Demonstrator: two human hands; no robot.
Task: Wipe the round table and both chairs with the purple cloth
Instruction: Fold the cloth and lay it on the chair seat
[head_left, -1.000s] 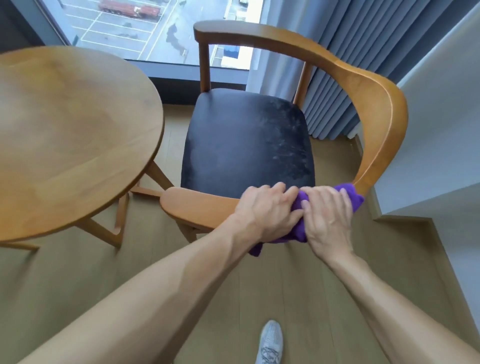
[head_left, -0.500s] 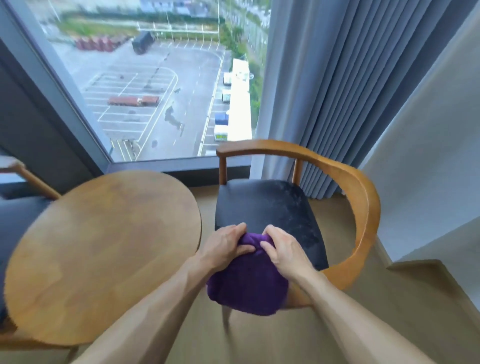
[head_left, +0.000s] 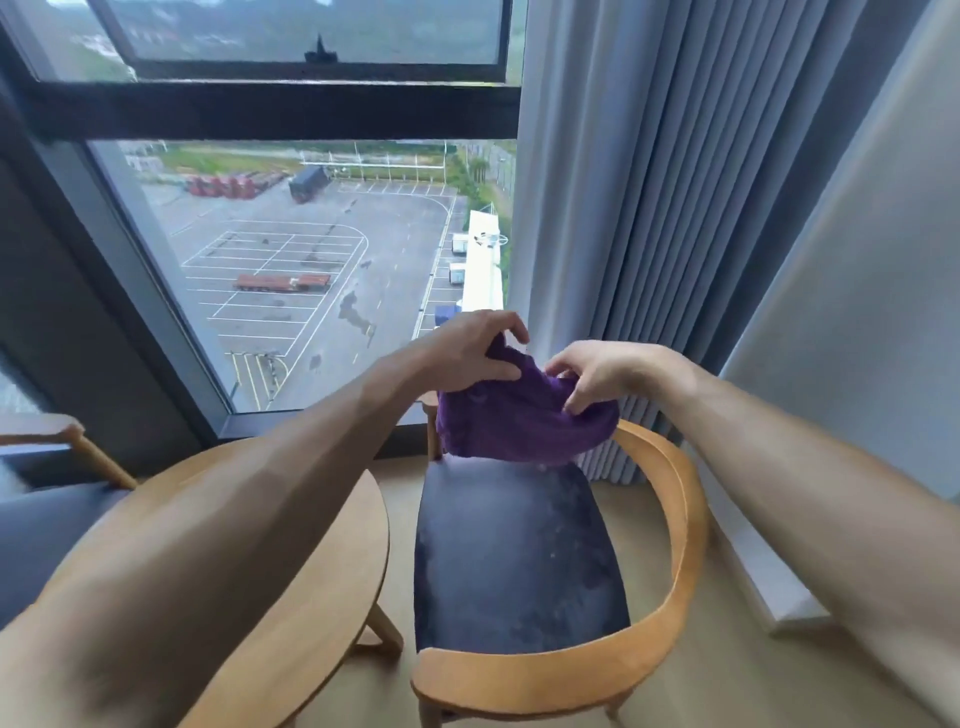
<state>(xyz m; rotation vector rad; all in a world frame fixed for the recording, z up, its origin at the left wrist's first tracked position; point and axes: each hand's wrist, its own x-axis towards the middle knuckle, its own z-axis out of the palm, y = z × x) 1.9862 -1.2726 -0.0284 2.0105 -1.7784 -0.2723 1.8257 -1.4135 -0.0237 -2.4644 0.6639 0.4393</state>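
We hold the purple cloth aloft at frame centre, left hand and right hand pinching its top edge. It touches no surface; we judge wiping unfinished, since the chair seat shows smudges.

The purple cloth is a soft, fuzzy rag, bunched and sagging, held up in the air above the back of the near chair by the left hand and right hand, each pinching its top edge. The near chair has a dark, scuffed seat pad and a curved light-wood arm rail wrapping round it. The round table, in the same light wood, stands just beside the chair's left side. The second chair, with a dark seat and wooden arm, stands at the table's far left.
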